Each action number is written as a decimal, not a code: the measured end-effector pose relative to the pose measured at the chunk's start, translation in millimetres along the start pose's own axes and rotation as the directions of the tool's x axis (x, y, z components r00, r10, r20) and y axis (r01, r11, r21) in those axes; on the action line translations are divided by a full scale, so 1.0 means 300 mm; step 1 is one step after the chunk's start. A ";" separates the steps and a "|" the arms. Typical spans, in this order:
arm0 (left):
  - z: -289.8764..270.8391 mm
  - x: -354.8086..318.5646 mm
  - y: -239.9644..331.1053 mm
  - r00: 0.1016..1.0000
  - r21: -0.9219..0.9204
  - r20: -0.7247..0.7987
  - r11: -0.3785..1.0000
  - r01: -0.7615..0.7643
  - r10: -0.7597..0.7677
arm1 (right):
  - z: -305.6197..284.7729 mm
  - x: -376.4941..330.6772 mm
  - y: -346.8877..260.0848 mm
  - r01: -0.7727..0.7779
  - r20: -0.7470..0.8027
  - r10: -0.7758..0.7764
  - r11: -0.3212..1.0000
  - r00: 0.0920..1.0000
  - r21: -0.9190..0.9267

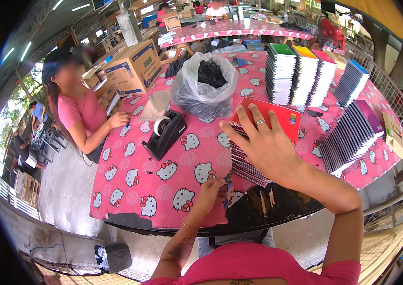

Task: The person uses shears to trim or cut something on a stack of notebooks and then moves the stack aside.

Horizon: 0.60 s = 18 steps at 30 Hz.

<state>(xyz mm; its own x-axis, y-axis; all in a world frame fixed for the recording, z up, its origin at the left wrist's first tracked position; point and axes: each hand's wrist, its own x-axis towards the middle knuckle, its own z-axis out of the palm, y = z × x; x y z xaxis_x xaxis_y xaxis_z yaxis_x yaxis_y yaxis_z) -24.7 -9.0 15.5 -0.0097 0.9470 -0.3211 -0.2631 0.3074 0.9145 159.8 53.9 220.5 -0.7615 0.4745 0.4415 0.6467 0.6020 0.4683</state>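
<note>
My right hand (269, 145) lies with fingers spread on top of a stack of red spiral notebooks (288, 118), near the table's front edge. A ring is on one of its fingers. Beside the lower left corner of that stack, my left hand (212, 191) is closed around a slim tool with blue handles (227, 197). Its dark tip points toward the wire-bound edges; its exact kind is too small to make out. The lower notebooks are partly hidden by my right hand and forearm.
A black tape dispenser (166, 135) and a clear plastic bag of black coils (187, 92) stand beyond my hands. Notebook stacks in green (282, 71), yellow, pink, blue (351, 83) and purple (353, 135) stand right. A person in pink (82, 107) sits left, near a carton (135, 69).
</note>
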 end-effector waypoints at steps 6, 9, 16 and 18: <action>-0.001 0.000 0.006 0.998 -0.112 0.032 0.992 0.052 -0.049 | -0.012 0.002 0.002 0.013 0.028 -0.013 1.000 1.000 -0.005; 0.027 -0.008 -0.001 0.871 0.667 0.035 0.638 -0.385 0.489 | -0.012 0.003 -0.001 0.012 0.027 -0.013 1.000 1.000 0.006; -0.005 -0.003 0.039 0.995 -0.016 0.024 0.995 0.097 -0.097 | -0.010 0.002 0.001 0.007 0.018 -0.007 1.000 1.000 0.000; 0.002 -0.005 0.034 0.995 -0.064 0.028 0.993 0.099 -0.097 | -0.004 -0.001 -0.001 0.007 0.014 -0.007 1.000 1.000 0.009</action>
<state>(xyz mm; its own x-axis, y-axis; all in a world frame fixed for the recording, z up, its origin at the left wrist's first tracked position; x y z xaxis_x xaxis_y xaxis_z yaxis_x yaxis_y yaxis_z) -26.7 -7.3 25.4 0.0428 0.9149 -0.4014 -0.3237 0.3928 0.8608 159.9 52.7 221.2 -0.7664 0.4792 0.4279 0.6412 0.6113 0.4639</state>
